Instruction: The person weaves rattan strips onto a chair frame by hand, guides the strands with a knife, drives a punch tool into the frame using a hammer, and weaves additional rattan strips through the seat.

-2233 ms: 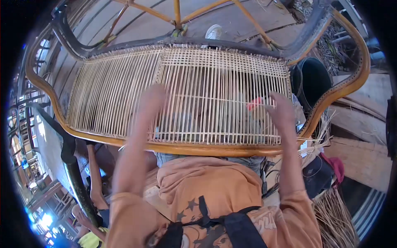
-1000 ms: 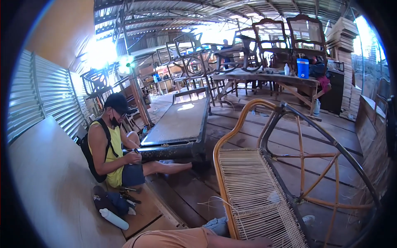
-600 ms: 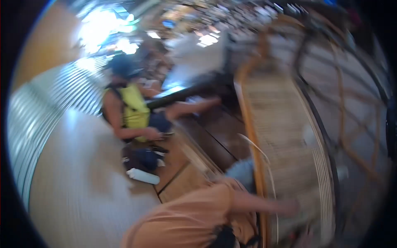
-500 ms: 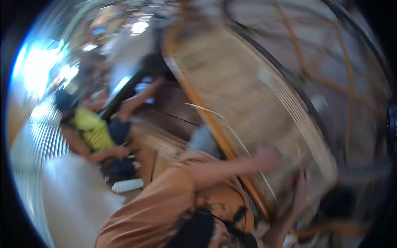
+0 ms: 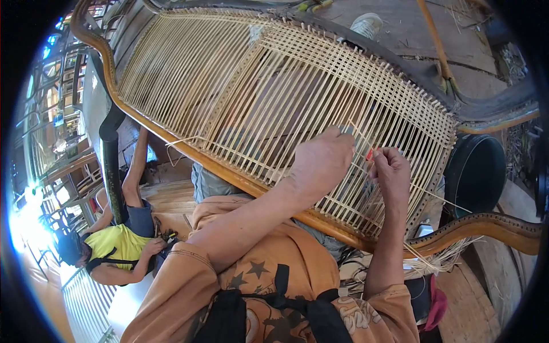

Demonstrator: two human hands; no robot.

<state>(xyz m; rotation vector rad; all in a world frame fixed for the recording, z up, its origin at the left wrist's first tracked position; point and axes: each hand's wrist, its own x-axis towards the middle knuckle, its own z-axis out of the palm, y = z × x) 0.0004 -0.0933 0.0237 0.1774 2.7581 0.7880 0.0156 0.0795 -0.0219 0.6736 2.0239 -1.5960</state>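
A long wooden frame (image 5: pixel 180 144) strung with pale rattan cane (image 5: pixel 286 108) lies across in front of me. Along its far right side the strands form a close grid; elsewhere they mostly run in one direction. My left hand (image 5: pixel 326 160) is closed just above the strands, its fingertips mostly turned away, so what it holds is hidden. To its right, my right hand (image 5: pixel 392 168) pinches a thin pale cane strand (image 5: pixel 362 135) that angles up between the hands. A small red piece (image 5: pixel 369 154) shows at the right fingertips; its kind is unclear.
A person in a yellow top (image 5: pixel 120 246) sits at the left. Beyond the frame's right end stands a dark round bucket (image 5: pixel 480 171). Loose cane strands (image 5: pixel 437 260) lie near the lower right of the frame. A light shoe (image 5: pixel 366 26) shows past the far edge.
The earlier frame is smeared by motion. My view has swung, so the frame now lies more crosswise. Both hands have come close together over the cane strands.
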